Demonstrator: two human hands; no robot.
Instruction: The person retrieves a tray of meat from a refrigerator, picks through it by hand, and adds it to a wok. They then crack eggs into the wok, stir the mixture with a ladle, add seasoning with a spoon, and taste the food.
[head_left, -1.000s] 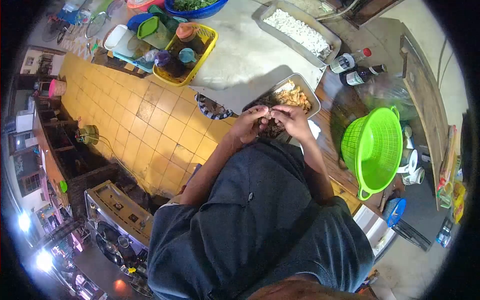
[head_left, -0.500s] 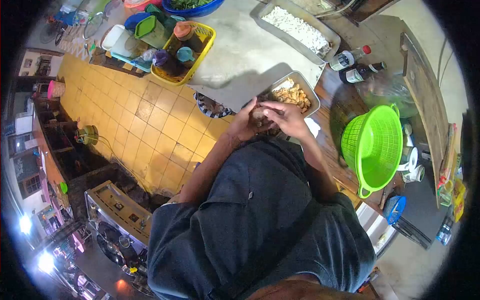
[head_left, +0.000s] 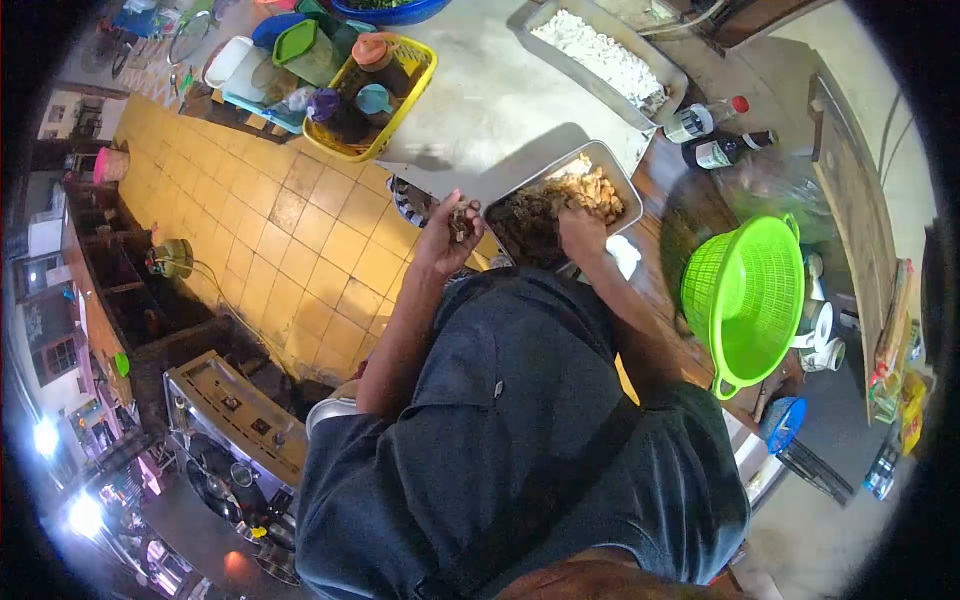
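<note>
A metal tray (head_left: 630,222) at the table's front edge holds dark brown crumbly food on its left side and golden-brown pieces on its right. My right hand (head_left: 581,236) reaches into it, its fingertips down among the food and partly hidden. Left of the tray, my left hand (head_left: 449,236) is palm up with its fingers curled round a brown clump (head_left: 461,222). Farther back lies a longer metal tray (head_left: 676,82) filled with white pieces.
A yellow basket (head_left: 425,75) with lidded containers stands at the back left. To the right are a red-capped bottle (head_left: 690,123), a dark bottle (head_left: 715,152), a green colander (head_left: 757,300) and a blue-rimmed strainer (head_left: 784,424). A stove (head_left: 235,408) is at lower left.
My hands, together half a second ago, are now apart. The left has moved left with the brown clump; the right has gone down into the tray.
</note>
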